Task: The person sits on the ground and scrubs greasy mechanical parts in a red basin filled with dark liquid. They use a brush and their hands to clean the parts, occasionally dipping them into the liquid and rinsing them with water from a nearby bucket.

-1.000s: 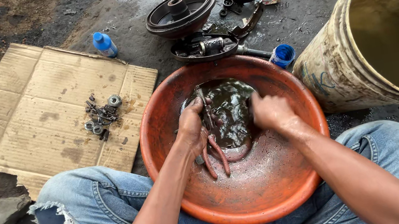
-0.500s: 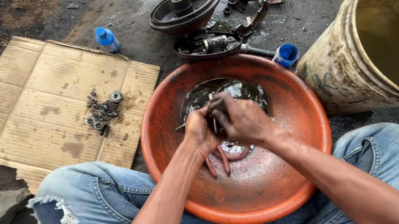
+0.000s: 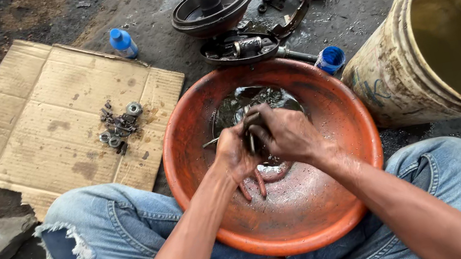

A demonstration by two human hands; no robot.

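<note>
Head view: a small dark metal part (image 3: pixel 252 124) sits gripped between both hands over the middle of the orange basin (image 3: pixel 193 130). The left hand (image 3: pixel 233 154) and right hand (image 3: pixel 288 133) press together, closed around it, above dirty liquid (image 3: pixel 232 105). Bolts (image 3: pixel 119 125) lie on cardboard (image 3: pixel 45 118) left; a bucket (image 3: pixel 399 81) stands right.

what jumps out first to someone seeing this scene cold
A big orange basin sits between the person's knees, with the left hand and right hand pressed together over dark liquid, working a small dark part. A grimy yellowish bucket stands at right, and flattened cardboard with small metal parts lies at left.
</note>
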